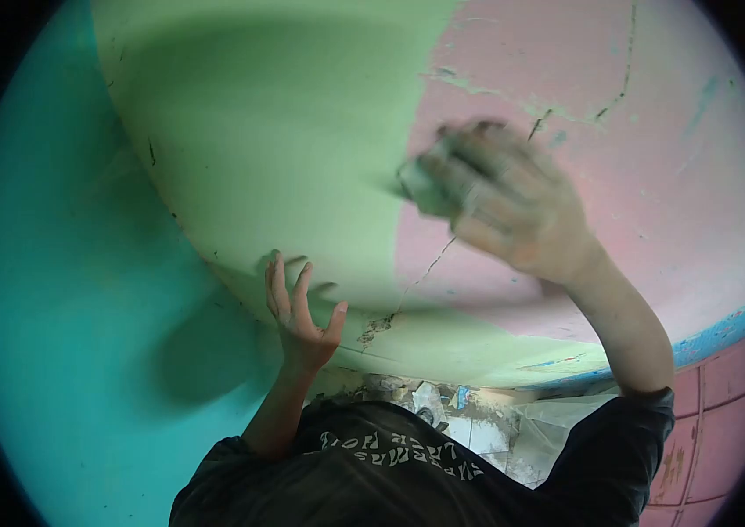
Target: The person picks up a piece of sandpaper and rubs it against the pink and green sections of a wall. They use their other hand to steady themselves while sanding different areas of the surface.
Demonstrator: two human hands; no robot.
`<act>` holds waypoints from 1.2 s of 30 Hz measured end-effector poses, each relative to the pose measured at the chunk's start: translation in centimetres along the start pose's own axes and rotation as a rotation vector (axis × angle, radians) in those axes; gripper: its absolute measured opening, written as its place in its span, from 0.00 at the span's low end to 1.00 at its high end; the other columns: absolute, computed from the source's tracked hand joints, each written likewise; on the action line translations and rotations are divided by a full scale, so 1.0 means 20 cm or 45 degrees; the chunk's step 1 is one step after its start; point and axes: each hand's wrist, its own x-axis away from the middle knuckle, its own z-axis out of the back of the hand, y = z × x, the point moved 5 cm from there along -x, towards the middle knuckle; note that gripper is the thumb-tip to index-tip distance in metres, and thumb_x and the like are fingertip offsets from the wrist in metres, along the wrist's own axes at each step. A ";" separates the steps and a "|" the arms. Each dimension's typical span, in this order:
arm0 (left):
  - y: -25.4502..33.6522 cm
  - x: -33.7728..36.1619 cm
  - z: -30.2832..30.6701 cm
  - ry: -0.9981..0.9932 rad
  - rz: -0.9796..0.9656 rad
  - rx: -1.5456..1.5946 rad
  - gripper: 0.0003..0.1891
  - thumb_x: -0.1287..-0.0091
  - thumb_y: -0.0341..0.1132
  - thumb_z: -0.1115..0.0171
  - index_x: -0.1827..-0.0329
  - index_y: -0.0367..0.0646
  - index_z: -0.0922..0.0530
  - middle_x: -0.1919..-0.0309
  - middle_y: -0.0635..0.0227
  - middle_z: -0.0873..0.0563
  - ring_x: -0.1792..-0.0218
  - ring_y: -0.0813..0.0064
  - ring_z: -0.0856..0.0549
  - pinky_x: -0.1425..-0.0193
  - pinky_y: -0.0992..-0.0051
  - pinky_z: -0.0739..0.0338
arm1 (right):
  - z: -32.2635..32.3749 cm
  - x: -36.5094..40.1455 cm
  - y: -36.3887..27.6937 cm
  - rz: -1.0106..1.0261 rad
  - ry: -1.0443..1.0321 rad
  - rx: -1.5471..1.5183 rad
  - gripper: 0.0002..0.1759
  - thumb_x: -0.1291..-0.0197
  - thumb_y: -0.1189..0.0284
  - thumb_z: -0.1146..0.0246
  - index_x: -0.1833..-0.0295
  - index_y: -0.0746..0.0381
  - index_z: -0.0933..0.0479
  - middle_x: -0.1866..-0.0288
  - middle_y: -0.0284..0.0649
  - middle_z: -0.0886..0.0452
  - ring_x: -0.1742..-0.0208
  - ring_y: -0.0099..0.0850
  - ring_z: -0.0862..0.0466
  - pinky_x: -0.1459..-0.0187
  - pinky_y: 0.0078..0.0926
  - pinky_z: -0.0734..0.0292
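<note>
My right hand (521, 206), smeared by motion, is closed around a small pale-green, block-like piece (429, 189). That piece is against or very near the painted wall (302, 132), where light green meets pink; its exact kind is too blurred to tell. Lower and to the left, my left hand (302, 316) is open, its fingers spread and pointing up, the tips at or close to the green paint. Nothing is in it. Between the two hands a dark crack (429, 268) runs down the wall to a chipped patch (377, 329).
A turquoise wall (56, 307) meets the green one at a corner on the left. Below are debris and pale floor tiles (482, 435), with translucent plastic sheeting (557, 422) beside them. Pink tiles (732, 395) and a blue strip (732, 329) lie at right.
</note>
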 end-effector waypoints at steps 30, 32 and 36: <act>-0.08 -0.02 -0.03 -0.023 -0.060 -0.059 0.40 0.41 0.36 0.23 0.25 0.36 0.29 0.17 0.34 0.43 0.17 0.30 0.42 0.18 0.38 0.41 | 0.03 -0.06 0.04 0.015 0.017 0.001 0.10 0.50 0.67 0.31 0.65 0.55 0.25 0.40 0.42 0.14 0.31 0.43 0.17 0.36 0.45 0.17; -0.12 0.00 -0.05 0.004 -0.034 -0.013 0.39 0.42 0.39 0.21 0.26 0.37 0.25 0.17 0.36 0.41 0.17 0.31 0.42 0.18 0.38 0.42 | 0.01 -0.06 0.02 0.043 -0.030 -0.078 0.10 0.50 0.67 0.30 0.66 0.55 0.25 0.40 0.43 0.14 0.31 0.43 0.17 0.37 0.45 0.17; -0.10 -0.02 -0.03 -0.036 -0.092 -0.084 0.41 0.40 0.37 0.24 0.24 0.35 0.31 0.16 0.33 0.44 0.17 0.30 0.41 0.18 0.37 0.40 | 0.01 -0.07 0.01 0.067 -0.059 -0.018 0.10 0.51 0.67 0.30 0.66 0.56 0.24 0.40 0.44 0.13 0.28 0.44 0.19 0.37 0.48 0.18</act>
